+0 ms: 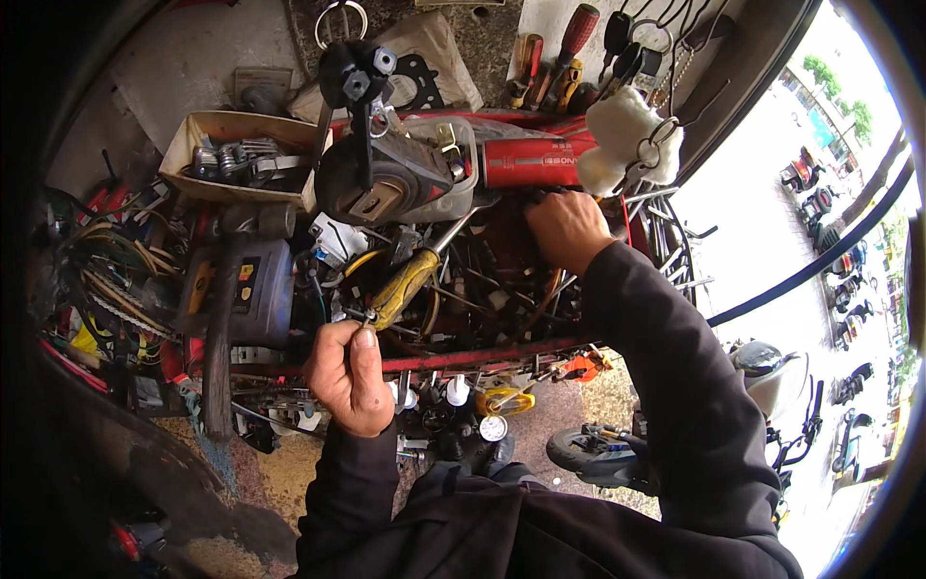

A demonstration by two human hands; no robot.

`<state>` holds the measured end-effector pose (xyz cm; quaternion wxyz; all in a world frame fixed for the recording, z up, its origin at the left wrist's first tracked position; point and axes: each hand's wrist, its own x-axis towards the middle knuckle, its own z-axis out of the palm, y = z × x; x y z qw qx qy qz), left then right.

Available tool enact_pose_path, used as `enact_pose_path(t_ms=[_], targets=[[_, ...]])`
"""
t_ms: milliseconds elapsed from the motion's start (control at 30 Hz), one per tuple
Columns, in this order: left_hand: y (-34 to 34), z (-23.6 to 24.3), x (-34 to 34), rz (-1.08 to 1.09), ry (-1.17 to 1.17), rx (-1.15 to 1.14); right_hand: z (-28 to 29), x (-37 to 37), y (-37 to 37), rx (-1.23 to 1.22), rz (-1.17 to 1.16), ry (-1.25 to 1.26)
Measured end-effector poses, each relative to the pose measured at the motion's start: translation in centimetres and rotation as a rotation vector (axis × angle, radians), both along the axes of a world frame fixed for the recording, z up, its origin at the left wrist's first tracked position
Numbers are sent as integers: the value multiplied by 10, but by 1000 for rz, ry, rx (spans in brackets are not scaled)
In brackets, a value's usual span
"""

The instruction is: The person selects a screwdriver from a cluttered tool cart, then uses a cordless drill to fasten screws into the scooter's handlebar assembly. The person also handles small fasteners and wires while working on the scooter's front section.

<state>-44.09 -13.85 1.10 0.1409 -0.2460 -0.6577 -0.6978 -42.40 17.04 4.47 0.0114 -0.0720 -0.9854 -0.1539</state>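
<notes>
Between thumb and forefinger, my left hand [352, 381] pinches a small metal piece, perhaps a screw [370, 317], above the front rim of a red tray [463, 357]. Just beyond its fingertips lies a screwdriver with a worn yellow handle [403, 288], its shaft slanting away to the right. My right hand [571, 232] reaches down into the tray's right part, knuckles up, beside a red cylinder [531, 162]. Its fingers are curled downward and mostly hidden, so what they touch does not show. Loose small parts and thin rods crowd the tray around both hands.
A black power tool [386, 179] sits before a clear plastic tub [469, 183]. To its left are a carton of metal parts [183, 145] and a hammer [220, 357] across a blue-grey case [265, 289]. Keys hang at upper right, near white wadding [617, 135].
</notes>
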Motion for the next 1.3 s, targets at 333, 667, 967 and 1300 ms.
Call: enact_pose_path(t_ms=[333, 667, 967, 1300], targets=[[0, -1, -1, -10, -12, 19, 18, 14, -6, -425, -44, 369], [-1, -7, 0, 24, -31, 8, 11, 129, -59, -2329, -31, 801], [-4, 12, 16, -197, -82, 178, 0, 200, -72, -2718, -85, 908], [32, 13, 166, -1045, -1246, 563, -10, 309, -90, -2824, -138, 991]])
